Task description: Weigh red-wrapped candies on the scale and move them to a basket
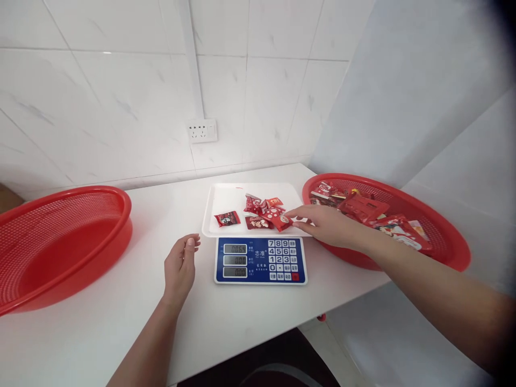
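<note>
On the right side of the white weighing tray, my right hand has its thumb and fingertips at the edge of a red snack packet with white dots. Several other small red packets lie heaped beside it, and one dark-and-red packet lies apart on the left. The tray sits on a digital scale with a blue keypad panel and three displays. My left hand is just left of the scale, holding nothing, its fingers loosely bent and slightly apart.
A large red plastic basket at the right holds many packaged snacks. At the left stands another red basket, with no contents visible inside. The white table meets a tiled wall with a power socket.
</note>
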Available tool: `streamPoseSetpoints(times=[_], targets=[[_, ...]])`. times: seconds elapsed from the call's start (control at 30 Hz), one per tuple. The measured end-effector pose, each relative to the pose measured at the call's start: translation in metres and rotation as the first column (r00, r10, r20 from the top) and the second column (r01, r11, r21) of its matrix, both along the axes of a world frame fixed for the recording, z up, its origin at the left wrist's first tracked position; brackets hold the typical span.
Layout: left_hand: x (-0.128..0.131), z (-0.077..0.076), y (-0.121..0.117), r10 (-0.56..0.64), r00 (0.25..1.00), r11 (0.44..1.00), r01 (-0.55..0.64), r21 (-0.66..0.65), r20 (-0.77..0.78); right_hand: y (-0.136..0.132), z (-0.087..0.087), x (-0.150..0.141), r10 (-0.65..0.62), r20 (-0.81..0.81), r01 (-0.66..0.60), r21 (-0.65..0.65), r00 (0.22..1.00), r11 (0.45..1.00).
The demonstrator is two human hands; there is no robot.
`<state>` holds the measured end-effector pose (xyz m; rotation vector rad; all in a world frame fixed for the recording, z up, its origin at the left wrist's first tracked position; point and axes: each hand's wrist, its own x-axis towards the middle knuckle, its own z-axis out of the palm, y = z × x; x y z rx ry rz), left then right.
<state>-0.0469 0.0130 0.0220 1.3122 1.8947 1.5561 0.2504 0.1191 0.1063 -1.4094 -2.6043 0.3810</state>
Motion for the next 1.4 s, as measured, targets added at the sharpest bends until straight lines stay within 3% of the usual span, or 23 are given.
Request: streamPoseSetpoints(times=[0.17, 0.3, 0.37, 0.5, 0.6, 0.73, 0.83, 0.93, 1.03, 1.1, 1.2, 1.3, 1.4], targets=[[0.000, 0.000, 0.000, 0.000, 1.000, 1.000, 0.000, 0.016, -0.005, -0.001, 0.000, -0.006, 0.057, -0.015, -0.057, 0.028, 0.998, 0.998], [0.001, 0.001, 0.000, 0.004, 1.000, 1.000, -0.004, 0.014, 0.000, 0.000, 0.003, -0.029, 0.154, -0.043, -0.149, 0.102, 0.987, 0.984], [0.001, 0.002, 0.000, 0.012, 1.000, 1.000, -0.012, 0.012, 0.002, 0.001, 0.003, -0.048, 0.252, -0.035, -0.244, 0.155, 0.967, 0.957], [0.000, 0.002, 0.000, 0.018, 1.000, 1.000, -0.018, 0.011, -0.005, 0.005, -0.004, -0.094, 0.450, 0.051, -0.445, 0.275, 0.892, 0.852], [-0.001, 0.002, 0.000, 0.022, 1.000, 1.000, -0.022, 0.003, -0.013, 0.012, -0.012, -0.125, 0.473, 0.132, -0.491, 0.285, 0.871, 0.824], [-0.002, 0.001, 0.000, 0.024, 1.000, 1.000, -0.024, 0.001, -0.008, 0.021, -0.016, -0.147, 0.452, 0.182, -0.483, 0.207, 0.873, 0.851], [-0.003, 0.001, 0.000, 0.028, 1.000, 1.000, -0.028, 0.010, 0.004, 0.025, -0.006, -0.139, 0.404, 0.064, -0.408, 0.218, 0.913, 0.887], [-0.002, 0.002, -0.001, 0.023, 1.000, 1.000, -0.023, 0.008, -0.004, 0.031, 0.013, -0.112, 0.249, -0.198, -0.198, 0.247, 0.948, 0.949], [-0.001, 0.003, -0.002, 0.008, 1.000, 1.000, -0.008, -0.009, -0.021, 0.039, 0.030, -0.077, 0.096, -0.331, -0.002, 0.274, 0.939, 0.962], [0.000, 0.003, -0.002, 0.005, 1.000, 1.000, -0.005, -0.018, -0.026, 0.043, 0.035, -0.055, -0.001, -0.324, 0.090, 0.257, 0.946, 0.962], [-0.001, 0.002, -0.002, 0.010, 1.000, 0.999, -0.010, -0.031, -0.027, 0.044, 0.031, -0.034, -0.146, -0.186, 0.183, 0.197, 0.971, 0.963], [-0.002, 0.000, -0.001, 0.012, 1.000, 0.999, -0.013, -0.049, -0.023, 0.041, 0.020, -0.028, -0.216, -0.016, 0.216, 0.142, 0.976, 0.966], [-0.003, -0.001, 0.000, 0.010, 1.000, 0.998, -0.011, -0.055, -0.015, 0.040, 0.008, -0.035, -0.222, 0.028, 0.218, 0.098, 0.975, 0.971]])
